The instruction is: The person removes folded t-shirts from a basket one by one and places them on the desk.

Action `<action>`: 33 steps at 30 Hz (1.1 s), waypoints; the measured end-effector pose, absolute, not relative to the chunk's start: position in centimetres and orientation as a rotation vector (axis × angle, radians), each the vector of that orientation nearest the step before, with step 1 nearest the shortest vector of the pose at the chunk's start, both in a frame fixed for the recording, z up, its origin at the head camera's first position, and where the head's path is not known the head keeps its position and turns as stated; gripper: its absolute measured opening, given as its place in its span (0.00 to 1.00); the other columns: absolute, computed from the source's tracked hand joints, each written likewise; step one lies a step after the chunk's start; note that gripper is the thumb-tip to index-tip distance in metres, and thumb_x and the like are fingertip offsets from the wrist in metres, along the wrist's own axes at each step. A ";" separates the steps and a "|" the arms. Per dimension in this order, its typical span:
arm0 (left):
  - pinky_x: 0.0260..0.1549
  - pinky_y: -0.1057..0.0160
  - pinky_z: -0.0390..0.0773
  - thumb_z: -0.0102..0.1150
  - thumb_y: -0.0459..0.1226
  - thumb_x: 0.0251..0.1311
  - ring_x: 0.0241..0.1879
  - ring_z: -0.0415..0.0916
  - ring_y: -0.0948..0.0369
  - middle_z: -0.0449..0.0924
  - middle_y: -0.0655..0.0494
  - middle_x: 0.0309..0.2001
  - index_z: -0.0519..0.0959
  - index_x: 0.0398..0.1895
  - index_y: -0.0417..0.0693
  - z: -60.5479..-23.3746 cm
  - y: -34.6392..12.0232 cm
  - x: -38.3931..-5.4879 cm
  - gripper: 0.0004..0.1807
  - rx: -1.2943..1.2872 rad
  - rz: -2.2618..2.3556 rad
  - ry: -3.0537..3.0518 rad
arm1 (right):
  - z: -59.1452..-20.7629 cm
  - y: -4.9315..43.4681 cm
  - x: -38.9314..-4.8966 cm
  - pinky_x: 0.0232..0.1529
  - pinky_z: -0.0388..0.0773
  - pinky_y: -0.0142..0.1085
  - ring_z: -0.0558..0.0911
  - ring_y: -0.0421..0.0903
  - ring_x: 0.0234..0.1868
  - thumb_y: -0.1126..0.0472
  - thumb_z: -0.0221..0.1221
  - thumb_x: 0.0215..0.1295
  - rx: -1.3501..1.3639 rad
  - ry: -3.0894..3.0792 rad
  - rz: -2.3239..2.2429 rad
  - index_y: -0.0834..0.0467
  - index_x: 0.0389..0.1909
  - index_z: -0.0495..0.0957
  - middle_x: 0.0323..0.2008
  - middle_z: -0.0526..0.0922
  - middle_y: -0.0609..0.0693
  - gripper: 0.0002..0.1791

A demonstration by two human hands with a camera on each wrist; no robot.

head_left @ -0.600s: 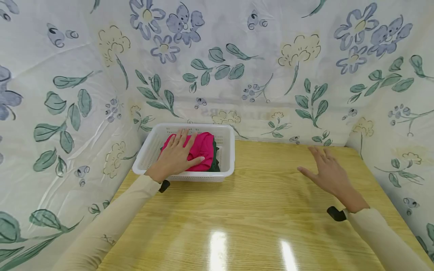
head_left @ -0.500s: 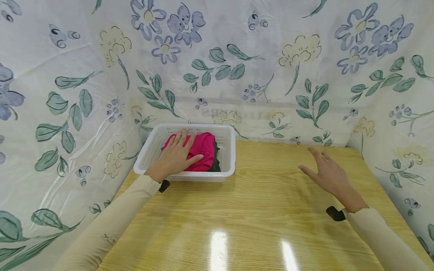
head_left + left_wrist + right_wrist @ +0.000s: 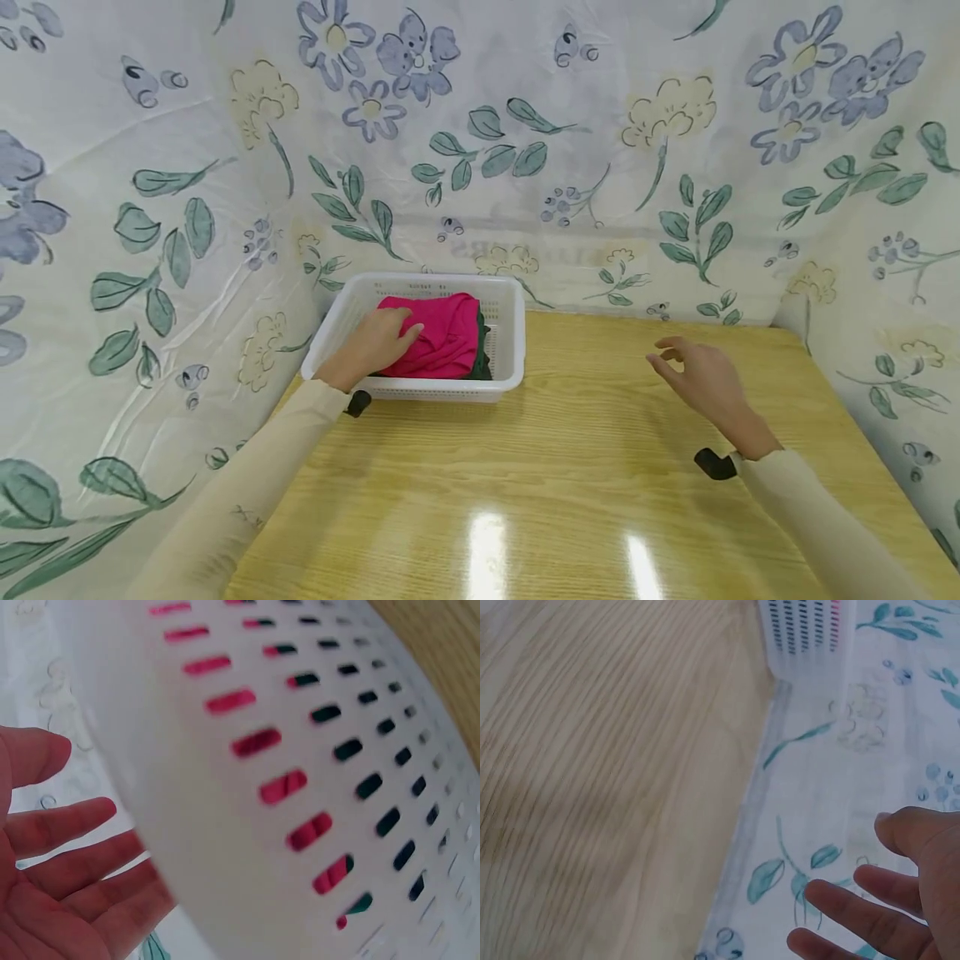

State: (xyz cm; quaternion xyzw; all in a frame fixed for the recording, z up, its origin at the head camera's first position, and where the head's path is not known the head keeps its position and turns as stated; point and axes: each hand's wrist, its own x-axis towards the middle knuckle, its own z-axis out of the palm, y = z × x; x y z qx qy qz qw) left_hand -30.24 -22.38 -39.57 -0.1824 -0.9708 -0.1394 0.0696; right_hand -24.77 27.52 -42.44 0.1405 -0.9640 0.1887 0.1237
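A white plastic basket (image 3: 512, 346) with slotted walls holds a crumpled bright pink cloth (image 3: 446, 337), with dark green cloth (image 3: 482, 354) showing under its right side. Over the basket's left part is my left hand (image 3: 372, 340), its fingers loosely bent beside the pink cloth and nothing gripped. The left wrist view shows those fingers (image 3: 67, 825) spread apart by the rim, partly hidden behind the basket wall (image 3: 187, 802). My right hand (image 3: 705, 379) hovers over the right part of the table, fingers relaxed, thumb near the index finger, holding nothing.
The basket stands at the back left of a glossy wooden table (image 3: 570, 467). Floral fabric (image 3: 480, 192) hangs behind the table and along both sides. Black straps sit at both wrists, below cream sleeves.
My left hand has drawn back leftward off the pink cloth, its spread fingers now bent. The right hand has shifted slightly left, and its fingers have curled a little.
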 end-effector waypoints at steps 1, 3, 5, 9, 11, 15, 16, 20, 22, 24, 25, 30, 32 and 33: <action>0.55 0.42 0.78 0.56 0.38 0.75 0.53 0.80 0.39 0.82 0.31 0.51 0.76 0.58 0.24 -39.6 -22.5 -30.4 0.22 -0.544 -0.419 -2.913 | -42.5 27.1 -24.9 0.39 0.82 0.56 0.86 0.62 0.44 0.46 0.57 0.77 0.418 -2.805 0.559 0.64 0.61 0.79 0.45 0.89 0.61 0.26; 0.54 0.43 0.79 0.56 0.36 0.74 0.51 0.81 0.40 0.83 0.31 0.50 0.76 0.58 0.24 -39.5 -22.7 -30.6 0.21 -0.526 -0.433 -2.904 | -42.6 26.2 -25.1 0.39 0.82 0.56 0.86 0.61 0.44 0.47 0.58 0.77 0.439 -2.793 0.566 0.64 0.60 0.80 0.44 0.89 0.60 0.25; 0.54 0.43 0.79 0.57 0.36 0.73 0.49 0.82 0.41 0.83 0.32 0.50 0.76 0.59 0.25 -39.3 -23.0 -30.7 0.21 -0.504 -0.437 -2.905 | -42.5 25.4 -25.3 0.39 0.82 0.55 0.86 0.60 0.44 0.46 0.58 0.77 0.458 -2.781 0.572 0.63 0.59 0.80 0.44 0.89 0.59 0.25; 0.51 0.45 0.80 0.58 0.35 0.72 0.43 0.81 0.44 0.84 0.34 0.47 0.75 0.60 0.26 -39.1 -23.4 -30.9 0.21 -0.476 -0.417 -2.912 | -42.4 23.9 -25.7 0.39 0.82 0.55 0.87 0.58 0.43 0.46 0.58 0.77 0.481 -2.767 0.580 0.62 0.58 0.81 0.43 0.89 0.57 0.25; 0.48 0.45 0.81 0.58 0.35 0.71 0.39 0.81 0.46 0.84 0.35 0.43 0.75 0.60 0.26 -39.0 -23.7 -31.0 0.21 -0.466 -0.411 -2.911 | -42.3 23.2 -26.0 0.39 0.82 0.54 0.87 0.57 0.42 0.45 0.58 0.77 0.486 -2.769 0.590 0.62 0.57 0.82 0.42 0.90 0.57 0.25; 0.42 0.48 0.80 0.57 0.35 0.71 0.34 0.78 0.49 0.83 0.39 0.37 0.76 0.59 0.27 -39.0 -24.5 -31.2 0.20 -0.430 -0.411 -2.920 | -42.2 21.7 -26.3 0.37 0.82 0.52 0.87 0.55 0.39 0.46 0.58 0.77 0.505 -2.765 0.631 0.62 0.57 0.82 0.41 0.90 0.56 0.24; 0.41 0.48 0.80 0.57 0.35 0.71 0.33 0.78 0.49 0.83 0.40 0.36 0.76 0.59 0.27 -39.0 -24.6 -31.3 0.20 -0.422 -0.417 -2.927 | -42.2 21.3 -26.4 0.37 0.82 0.52 0.87 0.54 0.38 0.46 0.59 0.76 0.509 -2.760 0.643 0.62 0.56 0.82 0.41 0.90 0.56 0.23; 0.39 0.50 0.79 0.57 0.35 0.71 0.32 0.76 0.51 0.82 0.40 0.37 0.76 0.59 0.28 -38.9 -25.3 -31.5 0.20 -0.389 -0.480 -2.957 | -42.0 19.8 -26.7 0.34 0.82 0.49 0.86 0.51 0.35 0.47 0.60 0.76 0.520 -2.746 0.669 0.61 0.56 0.83 0.39 0.90 0.55 0.22; 0.38 0.50 0.79 0.58 0.35 0.71 0.32 0.76 0.51 0.83 0.40 0.38 0.76 0.59 0.28 -38.8 -25.7 -31.6 0.20 -0.378 -0.517 -2.966 | -41.9 19.1 -27.0 0.33 0.81 0.48 0.86 0.50 0.33 0.47 0.60 0.76 0.520 -2.746 0.679 0.61 0.56 0.83 0.39 0.90 0.55 0.22; 0.38 0.49 0.79 0.58 0.35 0.71 0.32 0.77 0.50 0.83 0.39 0.39 0.75 0.60 0.28 -38.8 -26.0 -31.6 0.21 -0.360 -0.554 -2.977 | -41.8 18.3 -27.3 0.32 0.81 0.47 0.86 0.49 0.33 0.47 0.60 0.75 0.527 -2.748 0.691 0.61 0.55 0.84 0.38 0.90 0.55 0.22; 0.39 0.49 0.79 0.58 0.35 0.71 0.34 0.78 0.49 0.83 0.38 0.40 0.75 0.60 0.28 -38.7 -26.2 -31.6 0.21 -0.354 -0.568 -2.980 | -41.8 18.0 -27.4 0.32 0.81 0.47 0.86 0.49 0.33 0.47 0.60 0.75 0.530 -2.753 0.700 0.60 0.55 0.84 0.38 0.90 0.54 0.22; 0.47 0.43 0.80 0.57 0.37 0.73 0.47 0.80 0.41 0.81 0.30 0.51 0.72 0.64 0.27 -38.7 -26.9 -31.5 0.24 -0.281 -0.670 -3.026 | -41.5 16.1 -28.0 0.35 0.83 0.47 0.87 0.49 0.35 0.46 0.60 0.75 0.542 -2.784 0.776 0.59 0.54 0.84 0.39 0.90 0.54 0.22; 0.50 0.42 0.79 0.56 0.38 0.73 0.52 0.79 0.40 0.79 0.28 0.55 0.71 0.65 0.28 -38.8 -27.2 -31.5 0.25 -0.234 -0.720 -3.054 | -41.5 15.4 -28.3 0.36 0.83 0.47 0.87 0.49 0.37 0.46 0.59 0.76 0.544 -2.792 0.808 0.59 0.54 0.84 0.40 0.90 0.54 0.21; 0.50 0.42 0.79 0.55 0.38 0.74 0.52 0.79 0.39 0.78 0.28 0.56 0.70 0.66 0.27 -38.8 -27.3 -31.5 0.25 -0.214 -0.738 -3.068 | -41.4 15.1 -28.4 0.37 0.83 0.47 0.87 0.50 0.37 0.46 0.59 0.76 0.543 -2.796 0.826 0.59 0.54 0.84 0.40 0.90 0.54 0.21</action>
